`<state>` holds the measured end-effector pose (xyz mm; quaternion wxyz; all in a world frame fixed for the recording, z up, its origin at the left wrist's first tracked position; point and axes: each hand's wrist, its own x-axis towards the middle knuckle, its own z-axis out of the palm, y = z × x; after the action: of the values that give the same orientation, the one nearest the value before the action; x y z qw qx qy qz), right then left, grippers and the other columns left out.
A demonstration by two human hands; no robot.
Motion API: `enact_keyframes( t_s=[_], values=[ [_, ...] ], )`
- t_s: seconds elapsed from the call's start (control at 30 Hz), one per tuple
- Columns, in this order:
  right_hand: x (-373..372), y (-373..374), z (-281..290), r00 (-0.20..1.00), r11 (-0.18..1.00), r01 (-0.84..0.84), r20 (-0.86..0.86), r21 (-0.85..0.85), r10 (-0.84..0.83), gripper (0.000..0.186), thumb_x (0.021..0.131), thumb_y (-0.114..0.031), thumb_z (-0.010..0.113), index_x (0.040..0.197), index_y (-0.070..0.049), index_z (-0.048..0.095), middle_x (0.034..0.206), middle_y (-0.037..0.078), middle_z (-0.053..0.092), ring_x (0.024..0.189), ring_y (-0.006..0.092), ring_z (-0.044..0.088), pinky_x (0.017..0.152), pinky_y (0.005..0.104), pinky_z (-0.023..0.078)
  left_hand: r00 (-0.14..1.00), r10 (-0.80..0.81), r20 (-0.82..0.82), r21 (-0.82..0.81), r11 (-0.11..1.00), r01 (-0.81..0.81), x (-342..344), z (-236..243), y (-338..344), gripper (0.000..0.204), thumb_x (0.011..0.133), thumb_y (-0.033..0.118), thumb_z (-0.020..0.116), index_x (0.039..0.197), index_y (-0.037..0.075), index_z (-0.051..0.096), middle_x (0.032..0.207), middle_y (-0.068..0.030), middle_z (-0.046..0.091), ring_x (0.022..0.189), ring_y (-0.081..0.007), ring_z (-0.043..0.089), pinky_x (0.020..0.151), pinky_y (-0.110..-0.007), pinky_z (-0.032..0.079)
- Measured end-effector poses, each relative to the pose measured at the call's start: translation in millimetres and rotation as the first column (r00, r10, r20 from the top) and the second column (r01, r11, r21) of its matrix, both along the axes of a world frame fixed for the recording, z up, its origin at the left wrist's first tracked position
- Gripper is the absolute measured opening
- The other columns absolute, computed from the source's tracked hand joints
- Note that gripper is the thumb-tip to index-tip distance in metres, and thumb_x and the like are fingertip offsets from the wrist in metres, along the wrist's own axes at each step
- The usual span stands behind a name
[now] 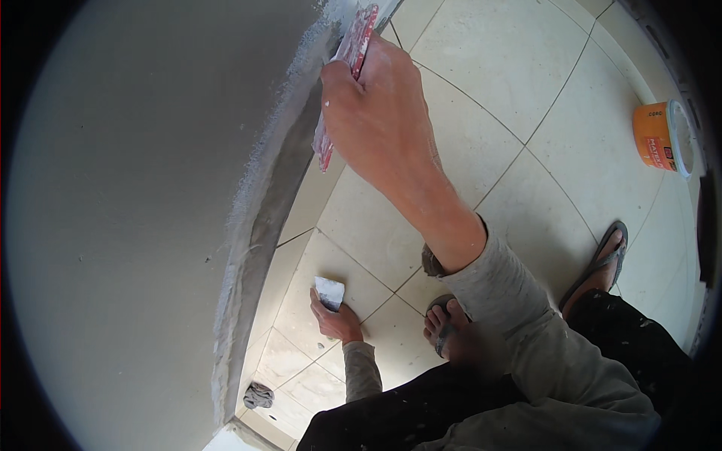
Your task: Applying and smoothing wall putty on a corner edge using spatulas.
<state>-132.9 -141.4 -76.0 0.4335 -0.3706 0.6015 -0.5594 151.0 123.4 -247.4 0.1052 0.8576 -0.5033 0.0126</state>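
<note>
My right hand [387,116] is closed around a thin red spreader [356,46] smeared with white paste. It is held on edge beside the lower part of the grey wall [143,195]; whether it touches the wall I cannot tell. A rough strip of whitish filler [252,180] runs along that wall just above the pale tile skirting [295,210]. Lower down, near the floor, my left hand [340,323] grips a small flat piece [329,292] covered in white, its exact kind unclear. Part of its grip is hidden behind that piece.
An orange tub [653,137] with a pale rim stands on the tiled floor [489,98] at the far right. A crumpled grey rag [258,395] lies by the skirting at the lower left. My sandalled feet [444,327] are on the tiles.
</note>
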Motion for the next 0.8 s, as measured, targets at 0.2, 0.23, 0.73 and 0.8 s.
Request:
enact_keyframes(
  t_s=[0.2, 0.23, 0.73, 0.8],
  values=[
    [56, 38, 3, 0.986, 0.988, -0.006, -0.165, -0.154, -0.020, 0.030, 0.087, -0.005, 0.054, 0.109, 0.014, 0.058, 0.065, 0.022, 0.060, 0.051, 0.0289, 0.064, 0.049, 0.0384, 0.051, 1.000, 0.013, 0.021, 0.094, 0.995, -0.015, 34, -38, 32, 0.040, 0.088, 0.016, 0.067, 0.126, 0.007, 0.061, 0.115, -0.0158, 0.068, 0.104, -0.0397, 0.066, 0.082, -0.050, 0.052],
    [71, 50, 22, 0.999, 0.962, 0.009, -0.045, -0.273, -0.022, 0.034, 0.089, -0.004, 0.054, 0.118, 0.014, 0.055, 0.069, 0.020, 0.063, 0.054, 0.0258, 0.065, 0.051, 0.0372, 0.052, 0.979, 0.081, -0.187, -0.022, 0.996, -0.087, 91, -59, 56, 0.038, 0.089, 0.023, 0.069, 0.122, 0.006, 0.063, 0.112, -0.0156, 0.069, 0.102, -0.0392, 0.066, 0.081, -0.050, 0.053],
    [14, 12, -57, 0.976, 0.982, 0.168, 0.154, -0.090, -0.153, 0.013, 0.086, -0.005, 0.051, 0.090, 0.006, 0.058, 0.054, 0.016, 0.049, 0.042, 0.0254, 0.046, 0.049, 0.0385, 0.041, 0.998, 0.049, 0.036, -0.029, 0.998, -0.048, 5, -11, 3, 0.037, 0.081, 0.003, 0.063, 0.118, 0.007, 0.064, 0.114, -0.0137, 0.069, 0.102, -0.0385, 0.067, 0.084, -0.048, 0.053],
    [28, 24, -44, 0.983, 0.983, 0.099, 0.171, -0.154, -0.073, 0.026, 0.085, -0.004, 0.053, 0.106, 0.008, 0.062, 0.051, 0.018, 0.047, 0.044, 0.0282, 0.051, 0.050, 0.0402, 0.043, 0.997, 0.069, 0.045, -0.025, 0.997, -0.068, 9, -10, 3, 0.036, 0.082, 0.004, 0.064, 0.117, 0.007, 0.065, 0.113, -0.0140, 0.069, 0.101, -0.0384, 0.067, 0.084, -0.048, 0.053]
  ],
)
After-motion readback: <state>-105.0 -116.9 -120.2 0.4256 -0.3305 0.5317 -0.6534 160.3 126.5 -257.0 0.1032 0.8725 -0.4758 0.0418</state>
